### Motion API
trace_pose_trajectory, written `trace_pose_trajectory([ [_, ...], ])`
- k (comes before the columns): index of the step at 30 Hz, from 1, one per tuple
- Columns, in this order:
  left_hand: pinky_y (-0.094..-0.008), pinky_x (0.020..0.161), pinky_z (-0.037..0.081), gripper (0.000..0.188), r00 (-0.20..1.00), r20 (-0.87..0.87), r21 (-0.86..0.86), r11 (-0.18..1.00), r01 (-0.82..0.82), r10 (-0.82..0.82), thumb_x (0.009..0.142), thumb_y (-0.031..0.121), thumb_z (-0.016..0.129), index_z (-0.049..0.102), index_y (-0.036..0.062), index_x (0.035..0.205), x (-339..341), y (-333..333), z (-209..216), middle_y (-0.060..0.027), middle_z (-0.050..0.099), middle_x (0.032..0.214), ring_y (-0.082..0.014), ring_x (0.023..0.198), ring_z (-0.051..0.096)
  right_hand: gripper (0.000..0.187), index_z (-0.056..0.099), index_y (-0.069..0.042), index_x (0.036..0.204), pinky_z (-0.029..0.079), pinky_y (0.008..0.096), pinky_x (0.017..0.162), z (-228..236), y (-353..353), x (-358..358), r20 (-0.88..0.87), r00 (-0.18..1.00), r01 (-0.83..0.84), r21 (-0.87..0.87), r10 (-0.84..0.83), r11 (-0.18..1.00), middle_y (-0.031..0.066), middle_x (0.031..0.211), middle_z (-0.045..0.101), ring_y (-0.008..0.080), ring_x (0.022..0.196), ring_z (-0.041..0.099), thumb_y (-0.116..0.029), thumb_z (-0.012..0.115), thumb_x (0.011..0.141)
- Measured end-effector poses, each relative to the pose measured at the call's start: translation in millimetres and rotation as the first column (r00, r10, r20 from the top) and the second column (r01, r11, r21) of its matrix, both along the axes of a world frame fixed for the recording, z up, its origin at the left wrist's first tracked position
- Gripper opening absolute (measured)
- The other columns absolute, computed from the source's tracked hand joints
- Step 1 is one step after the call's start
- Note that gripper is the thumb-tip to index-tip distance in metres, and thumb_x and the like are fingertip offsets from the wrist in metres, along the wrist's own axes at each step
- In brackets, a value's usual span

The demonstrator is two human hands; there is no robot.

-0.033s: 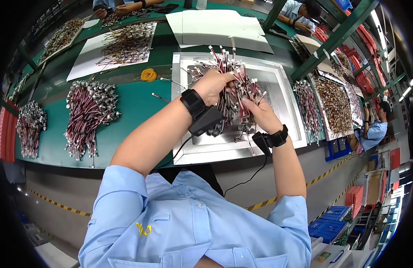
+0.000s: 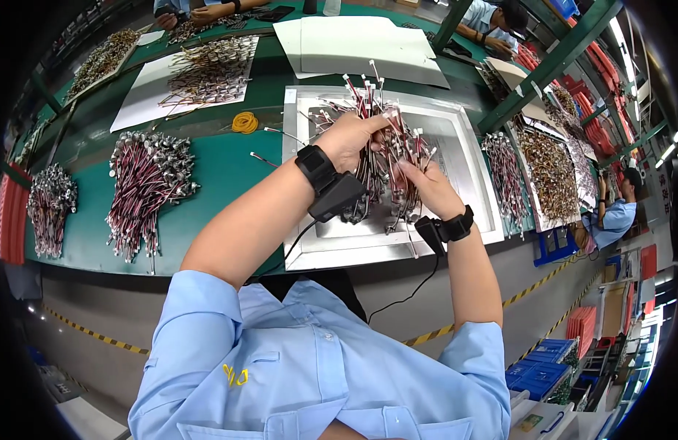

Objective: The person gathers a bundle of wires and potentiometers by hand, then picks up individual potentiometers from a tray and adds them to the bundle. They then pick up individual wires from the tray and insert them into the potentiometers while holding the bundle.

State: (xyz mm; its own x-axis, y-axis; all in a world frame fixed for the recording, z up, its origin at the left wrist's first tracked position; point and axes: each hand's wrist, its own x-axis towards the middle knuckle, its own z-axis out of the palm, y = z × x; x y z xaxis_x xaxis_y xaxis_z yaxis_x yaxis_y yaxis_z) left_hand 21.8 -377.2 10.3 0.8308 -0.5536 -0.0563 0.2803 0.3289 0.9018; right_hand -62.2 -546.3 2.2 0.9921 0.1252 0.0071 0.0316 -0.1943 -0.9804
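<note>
My left hand (image 2: 347, 141) is closed round a bundle of short wire leads (image 2: 370, 176), red, black and white with small white connectors. Its index finger and thumb reach across the upper part of the wires. My right hand (image 2: 433, 189) grips more wire leads (image 2: 402, 150) beside that bundle, thumb on top and the other fingers largely hidden. Both bundles are over a silver metal tray (image 2: 309, 258) with a wide pale rim. More leads stick out beyond the left hand, and a few cross the tray's left rim.
On the green table (image 2: 221, 235), a large wire pile (image 2: 144, 191) and a smaller one (image 2: 51, 209) lie left. Yellow bands (image 2: 244, 122) rest behind. White sheets (image 2: 353, 44) lie at the back. A green post (image 2: 544, 66) slants at right; co-workers sit beyond.
The wires at my right hand have shifted slightly and look sharper than before. Both hands keep nearly the same place and grip.
</note>
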Motion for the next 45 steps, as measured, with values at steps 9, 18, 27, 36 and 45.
trace_pose_trajectory([
  [9, -0.0232, 0.056, 0.042, 0.029, 0.996, 0.084, 0.168, 0.986, -0.016, 0.001, 0.082, 0.034, 0.068, 0.063, 0.0056, 0.079, 16.0, 10.8, 2.7, 0.0024, 0.052, 0.064, -0.0088, 0.058, 0.048, 0.029, 0.05, -0.007, 0.079, 0.041, 0.0213, 0.051, 10.7, -19.5, 11.1, 0.138, 0.932, 0.286, 0.289, -0.335, 0.914, -0.0012, 0.064, 0.05, 0.0098, 0.056, 0.051, -0.029, 0.044, 0.096],
  [18, -0.0231, 0.066, 0.046, 0.027, 0.966, 0.256, 0.008, 0.999, 0.046, -0.047, 0.083, 0.032, 0.067, 0.063, 0.0047, 0.083, -3.2, 4.3, 7.0, 0.0011, 0.058, 0.072, -0.0082, 0.067, 0.054, 0.031, 0.053, 0.002, 0.102, 0.048, 0.0327, 0.063, -13.3, 45.2, 24.4, 0.499, 0.852, 0.398, -0.426, -0.156, 0.812, 0.0105, 0.079, 0.057, 0.0185, 0.069, 0.059, -0.027, 0.049, 0.093],
  [27, -0.024, 0.069, 0.044, 0.03, 0.954, 0.264, 0.196, 0.976, 0.093, -0.143, 0.089, 0.034, 0.058, 0.06, 0.0049, 0.083, 10.0, 47.2, 6.4, -0.0011, 0.059, 0.073, -0.0104, 0.069, 0.054, 0.048, 0.048, -0.001, 0.117, 0.044, 0.0391, 0.087, 34.4, 31.0, 23.6, 0.47, 0.883, 0.246, -0.487, 0.013, 0.838, 0.0144, 0.11, 0.057, 0.0272, 0.102, 0.056, -0.019, 0.067, 0.076],
  [36, -0.0254, 0.065, 0.047, 0.03, 0.904, 0.368, 0.172, 0.972, 0.163, -0.217, 0.092, 0.032, 0.055, 0.055, 0.0066, 0.075, 3.8, 64.2, 32.1, -0.0004, 0.055, 0.064, -0.0104, 0.065, 0.055, 0.053, 0.048, -0.001, 0.121, 0.041, 0.0335, 0.093, 19.8, 43.8, 52.9, -0.02, 0.835, -0.515, -0.382, 0.55, 0.768, 0.0103, 0.113, 0.056, 0.0222, 0.103, 0.055, -0.02, 0.069, 0.076],
  [45, -0.0285, 0.065, 0.05, 0.033, 0.962, 0.215, -0.035, 0.985, -0.166, 0.17, 0.09, 0.033, 0.059, 0.05, 0.0071, 0.07, 10.2, 68.4, 18.6, 0.0016, 0.049, 0.059, -0.0116, 0.061, 0.057, 0.024, 0.062, -0.003, 0.104, 0.047, 0.0358, 0.078, -35.8, -14.2, 24.6, 0.146, 0.951, -0.096, -0.7, 0.274, 0.708, 0.0156, 0.09, 0.063, 0.0293, 0.087, 0.06, -0.018, 0.054, 0.088],
])
